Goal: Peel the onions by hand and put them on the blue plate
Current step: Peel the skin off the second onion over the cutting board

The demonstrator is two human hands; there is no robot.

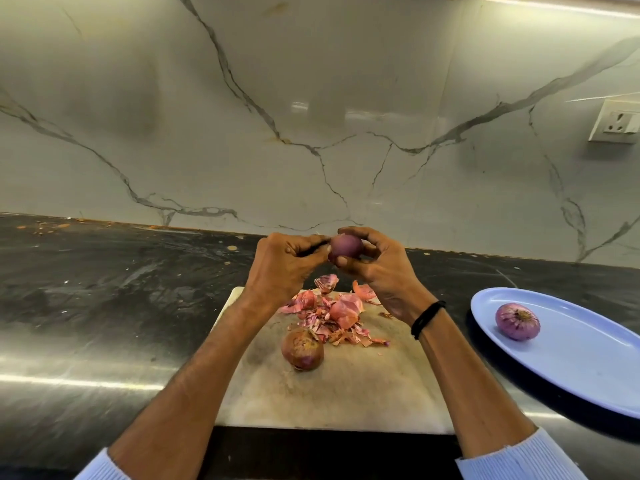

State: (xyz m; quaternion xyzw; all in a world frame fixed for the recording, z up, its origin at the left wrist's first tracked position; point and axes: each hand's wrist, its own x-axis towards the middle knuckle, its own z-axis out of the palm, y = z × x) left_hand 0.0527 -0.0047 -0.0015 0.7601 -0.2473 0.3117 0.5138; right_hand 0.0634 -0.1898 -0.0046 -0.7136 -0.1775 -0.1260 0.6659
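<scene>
White, grey-veined marble wall panels [311, 98] are rising behind a dark, glossy desk [104, 306] carrying a pale, stained stone board [346, 386]. Above it, the right hand [381, 268] is cupping a smooth, round purple onion [345, 247] in curled fingers [360, 233], while the left hand [280, 261] is pinching its side. Papery pink skins [332, 313] and a brown-skinned unpeeled onion [302, 349] are lying on the board. One peeled onion [517, 321] is resting on the oval blue plate [571, 368].

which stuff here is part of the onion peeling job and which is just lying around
In the job: held onion between left hand and right hand; unpeeled onion on the cutting board; peeled onion on the blue plate.
Lying about: onion skins; wall socket.
</scene>
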